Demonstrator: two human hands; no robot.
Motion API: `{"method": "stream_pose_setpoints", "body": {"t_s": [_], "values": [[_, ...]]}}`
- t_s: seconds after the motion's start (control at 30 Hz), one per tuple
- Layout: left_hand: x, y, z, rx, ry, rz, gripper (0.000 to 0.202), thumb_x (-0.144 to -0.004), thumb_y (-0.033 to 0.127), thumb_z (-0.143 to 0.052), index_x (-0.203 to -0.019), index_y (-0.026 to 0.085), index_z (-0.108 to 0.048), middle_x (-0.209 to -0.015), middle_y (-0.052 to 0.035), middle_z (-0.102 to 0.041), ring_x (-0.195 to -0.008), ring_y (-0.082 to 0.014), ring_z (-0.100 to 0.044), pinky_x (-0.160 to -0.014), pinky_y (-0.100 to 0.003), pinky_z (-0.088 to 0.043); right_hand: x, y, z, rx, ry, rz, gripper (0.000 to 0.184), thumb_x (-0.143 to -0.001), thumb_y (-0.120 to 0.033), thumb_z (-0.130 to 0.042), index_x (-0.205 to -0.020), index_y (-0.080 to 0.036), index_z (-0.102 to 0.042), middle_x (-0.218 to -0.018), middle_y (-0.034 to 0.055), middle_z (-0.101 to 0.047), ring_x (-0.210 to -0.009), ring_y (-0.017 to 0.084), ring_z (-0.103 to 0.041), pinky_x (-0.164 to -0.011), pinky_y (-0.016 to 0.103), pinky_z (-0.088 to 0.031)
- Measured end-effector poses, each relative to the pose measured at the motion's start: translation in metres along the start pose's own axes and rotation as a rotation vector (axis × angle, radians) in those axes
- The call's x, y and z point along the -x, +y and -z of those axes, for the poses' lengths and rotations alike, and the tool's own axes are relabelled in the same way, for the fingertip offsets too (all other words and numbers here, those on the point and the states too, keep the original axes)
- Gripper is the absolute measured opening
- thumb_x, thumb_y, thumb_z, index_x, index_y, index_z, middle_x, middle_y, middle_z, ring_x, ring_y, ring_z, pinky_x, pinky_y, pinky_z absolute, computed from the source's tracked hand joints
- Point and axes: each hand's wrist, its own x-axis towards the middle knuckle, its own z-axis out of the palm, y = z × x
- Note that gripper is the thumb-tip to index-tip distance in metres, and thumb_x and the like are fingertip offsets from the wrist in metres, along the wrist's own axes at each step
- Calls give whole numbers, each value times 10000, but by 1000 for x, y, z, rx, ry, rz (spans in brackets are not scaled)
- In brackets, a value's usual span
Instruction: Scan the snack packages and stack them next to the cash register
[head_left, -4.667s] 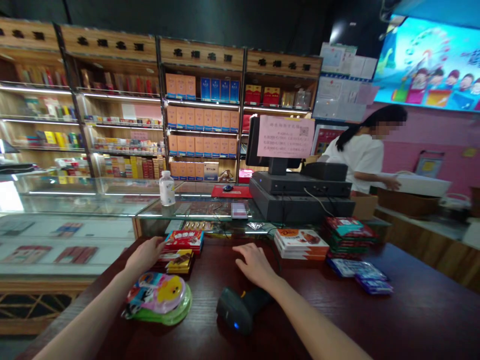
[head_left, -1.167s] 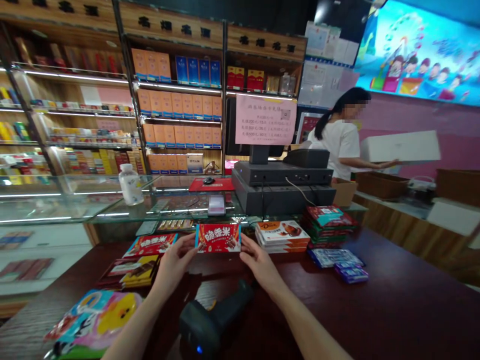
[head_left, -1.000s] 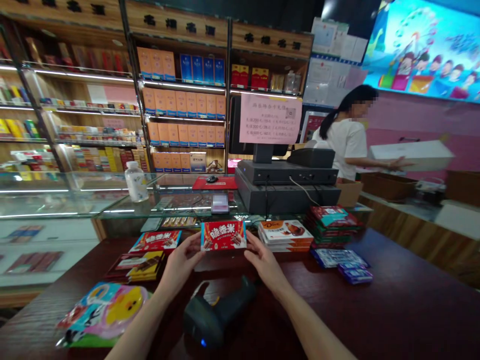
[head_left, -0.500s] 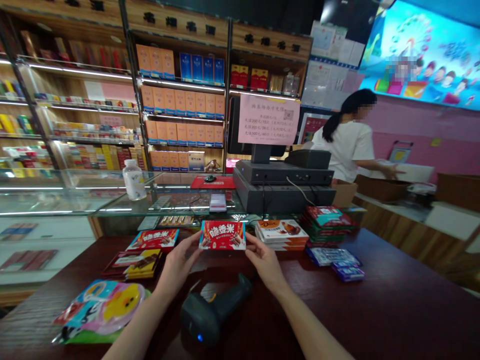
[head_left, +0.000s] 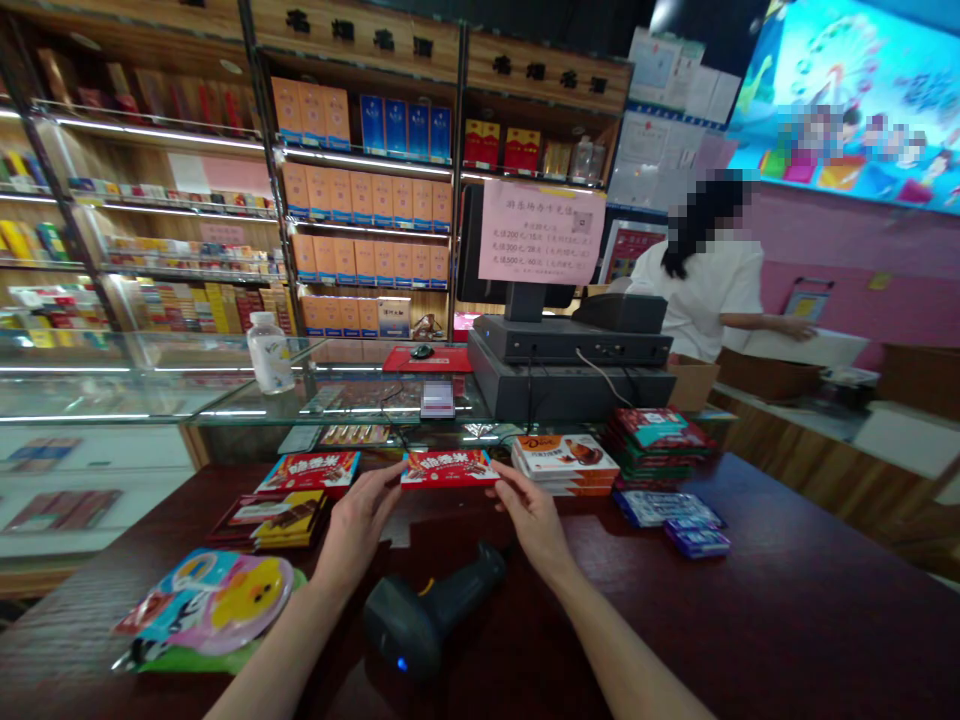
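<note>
Between my two hands I hold a red chocolate box [head_left: 448,470] with white lettering, above the dark counter and tilted so its top face looks narrow. My left hand [head_left: 361,525] pinches its left end, and my right hand [head_left: 531,520] grips its right end. Below them on the counter lies a black barcode scanner [head_left: 435,605] with a blue light. Beyond my left hand is a similar red box [head_left: 309,472], with red and yellow chocolate packs [head_left: 274,517] nearer me. White-and-orange Dove boxes [head_left: 566,460] are stacked just past my right hand.
Purple-blue packets [head_left: 686,520] and a stack of red and green packs [head_left: 654,440] sit to the right. A colourful plastic bag [head_left: 214,610] lies front left. Behind stand a glass case, a white bottle [head_left: 271,352] and a till [head_left: 570,365]. A person [head_left: 697,270] stands at the back right.
The chocolate box has tipped back in my hands, so its front face now looks flatter. The person at the back has shifted an arm slightly.
</note>
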Motion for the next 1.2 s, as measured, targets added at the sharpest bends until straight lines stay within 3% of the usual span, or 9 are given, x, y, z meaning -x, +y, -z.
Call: {"method": "stream_pose_setpoints", "body": {"t_s": [0.2, 0.33, 0.47, 0.57, 0.63, 0.73, 0.8, 1.0, 1.2], "values": [[-2, 11, -3, 40, 73, 115, 318, -931, 429, -537, -1112, 230, -706, -1068, -36, -758, -979, -183, -710, -890, -294, -557, 1, 2, 1, 161, 22, 96, 364, -882, -391, -604, -1197, -251, -721, -1088, 73, -729, -857, 215, -700, -706, 320, -561], [-4, 16, -5, 72, 79, 204, 314, -893, 484, -566, -997, 240, -735, -952, -13, -771, -873, -181, -718, -806, -277, -562, 0, 5, 2, 160, 45, 107, 323, -896, -410, -594, -1118, -230, -745, -1015, 67, -725, -788, 194, -686, -678, 294, -539], [-6, 16, -6, 62, 79, 217, 337, -868, 520, -577, -949, 246, -757, -932, -22, -749, -873, -191, -703, -821, -304, -552, -2, 6, 1, 169, 74, 98, 342, -900, -441, -588, -1100, -207, -738, -983, 68, -716, -751, 187, -677, -657, 284, -528], [-7, 14, -6, 45, 73, 222, 342, -869, 508, -576, -985, 246, -763, -960, -31, -720, -902, -194, -689, -843, -319, -548, -2, 6, 0, 211, 71, 88, 356, -904, -457, -574, -1092, -196, -730, -948, 69, -722, -730, 188, -668, -657, 290, -529], [-7, 13, -6, 54, 55, 216, 360, -888, 473, -563, -1123, 258, -730, -976, -24, -700, -907, -182, -682, -856, -314, -549, -2, 5, -1, 239, 78, 90, 364, -904, -466, -567, -1084, -194, -728, -957, 71, -730, -735, 191, -666, -681, 301, -535], [-6, 10, -6, 70, 15, 166, 508, -903, 401, -574, -1399, 290, -543, -986, -5, -673, -910, -165, -668, -901, -323, -546, -3, 4, -1, 247, 98, 82, 374, -892, -482, -569, -1065, -190, -726, -936, 67, -738, -733, 197, -664, -710, 318, -543], [-5, 6, -6, 48, -27, 91, 624, -888, 355, -615, -1482, 315, -429, -1037, -10, -656, -965, -175, -651, -964, -363, -528, -4, 4, 0, 235, 113, 59, 384, -883, -492, -573, -1058, -185, -722, -885, 58, -737, -710, 201, -662, -710, 327, -541], [-2, -5, -5, -132, -141, -112, 865, -842, 250, -682, -1557, 412, -224, -1279, -56, -525, -1190, -241, -553, -1074, -462, -467, -4, 2, -1, 224, 109, 43, 369, -885, -498, -562, -1025, -187, -705, -888, 49, -717, -708, 193, -650, -729, 330, -531], [-2, 3, 1, -384, -146, -266, 924, -821, 206, -697, -1578, 347, -187, -1382, -111, -441, -1256, -306, -482, -1093, -511, -437, -3, -1, -5, 216, 46, 28, 343, -898, -496, -533, -1001, -203, -679, -823, 34, -683, -737, 202, -628, -720, 316, -504]]}}
